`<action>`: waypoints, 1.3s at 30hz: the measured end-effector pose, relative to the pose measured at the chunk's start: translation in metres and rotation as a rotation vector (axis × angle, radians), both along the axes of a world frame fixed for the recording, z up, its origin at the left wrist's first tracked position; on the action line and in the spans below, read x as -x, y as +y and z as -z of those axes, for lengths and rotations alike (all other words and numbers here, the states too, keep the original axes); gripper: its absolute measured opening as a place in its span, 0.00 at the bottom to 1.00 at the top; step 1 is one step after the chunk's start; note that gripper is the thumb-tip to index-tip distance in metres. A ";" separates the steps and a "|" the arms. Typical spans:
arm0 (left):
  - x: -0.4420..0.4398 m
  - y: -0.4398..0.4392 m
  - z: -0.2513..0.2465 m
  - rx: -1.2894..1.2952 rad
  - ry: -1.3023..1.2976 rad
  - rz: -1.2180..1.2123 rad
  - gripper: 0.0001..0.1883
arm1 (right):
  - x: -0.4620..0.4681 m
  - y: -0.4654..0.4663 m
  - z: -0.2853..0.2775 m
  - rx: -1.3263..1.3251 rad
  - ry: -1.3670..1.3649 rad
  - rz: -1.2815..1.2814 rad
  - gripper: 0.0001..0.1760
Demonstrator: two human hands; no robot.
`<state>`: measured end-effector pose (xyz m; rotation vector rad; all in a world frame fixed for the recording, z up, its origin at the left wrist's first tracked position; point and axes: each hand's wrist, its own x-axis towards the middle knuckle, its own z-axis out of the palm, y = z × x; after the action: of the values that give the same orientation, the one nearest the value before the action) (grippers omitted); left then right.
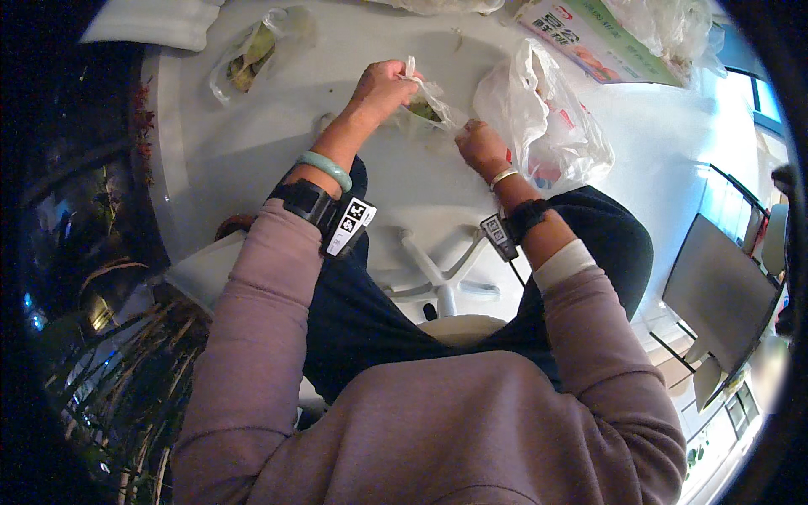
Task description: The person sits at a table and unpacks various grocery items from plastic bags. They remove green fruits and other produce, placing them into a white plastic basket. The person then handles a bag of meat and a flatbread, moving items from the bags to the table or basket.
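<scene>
A clear plastic bag (445,115) with green, leaf-like contents (424,112) is stretched between my two hands. My left hand (386,84) pinches a gathered end of the bag, and a short twist of plastic sticks up past the fingers. My right hand (481,146) is closed around the opposite end, lower and nearer to me. Just beyond my right hand stands a larger translucent white plastic bag (549,120) with some red showing through. Another clear bag of dried brownish-green leaves (254,58) lies at the far left.
A printed cardboard box (600,41) with plastic bags (672,28) on it stands at the far right. A white object (151,22) sits at the far left corner. Below are a white chair base (445,278) and, to the right, a grey-topped table (719,300). Dry stalks (145,366) stand at left.
</scene>
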<state>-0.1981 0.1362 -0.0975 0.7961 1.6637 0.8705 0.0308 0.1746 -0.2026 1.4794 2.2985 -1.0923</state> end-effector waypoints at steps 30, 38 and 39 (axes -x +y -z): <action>0.011 -0.005 -0.005 -0.043 -0.243 -0.498 0.17 | 0.092 0.057 -0.073 -0.575 0.539 -0.320 0.27; 0.012 0.006 -0.015 -0.200 -0.261 -0.522 0.18 | 0.108 0.075 -0.081 -0.283 0.633 -0.290 0.27; 0.012 0.007 -0.016 -0.205 -0.283 -0.530 0.18 | 0.108 0.074 -0.080 -0.286 0.644 -0.291 0.26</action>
<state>-0.2100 0.1427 -0.0815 0.3360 1.5645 1.4688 -0.0774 0.2490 -0.1229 0.8898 3.0916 -1.3343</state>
